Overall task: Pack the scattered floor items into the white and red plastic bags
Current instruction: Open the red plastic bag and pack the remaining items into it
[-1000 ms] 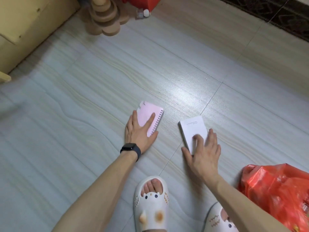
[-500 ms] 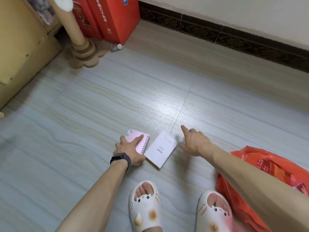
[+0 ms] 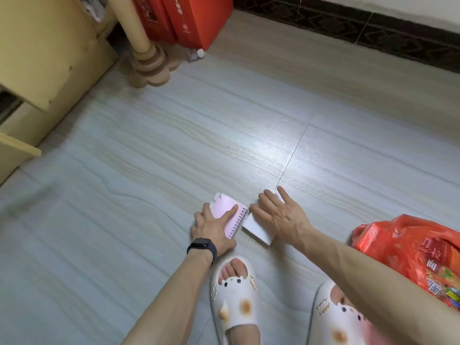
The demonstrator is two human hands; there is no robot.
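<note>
The left hand's fingers [image 3: 230, 212] lie straight and spread, pressed flat on a pink spiral notebook [image 3: 223, 204] at lower centre of the frame; nothing is curled round it. The left hand [image 3: 214, 226] covers the notebook's near corner, and a black wristband [image 3: 202, 246] sits on that wrist. The right hand's fingers [image 3: 267, 203] are also stretched out and loose, resting on top of a small white box [image 3: 258, 231] without gripping it. The right hand [image 3: 282, 219] hides the box's far half. The notebook's wire binding and the box's left edge are just beside each other, and both lie flat on the floor [image 3: 149, 170].

At the right edge of the frame a red plastic bag [image 3: 388, 241] sits slumped on the floor, near the right forearm. Printed packets [image 3: 434, 275] show through its thin wall; what they are is unclear.

Two white slippers [image 3: 235, 298] stand just below the hands. Bare tile spreads left of and above the hands. It is bounded at upper left by a yellow cabinet [image 3: 42, 53] and a cardboard post [image 3: 143, 36], at top centre by red boxes [image 3: 189, 18], and along the upper right by a dark skirting strip [image 3: 373, 28].
</note>
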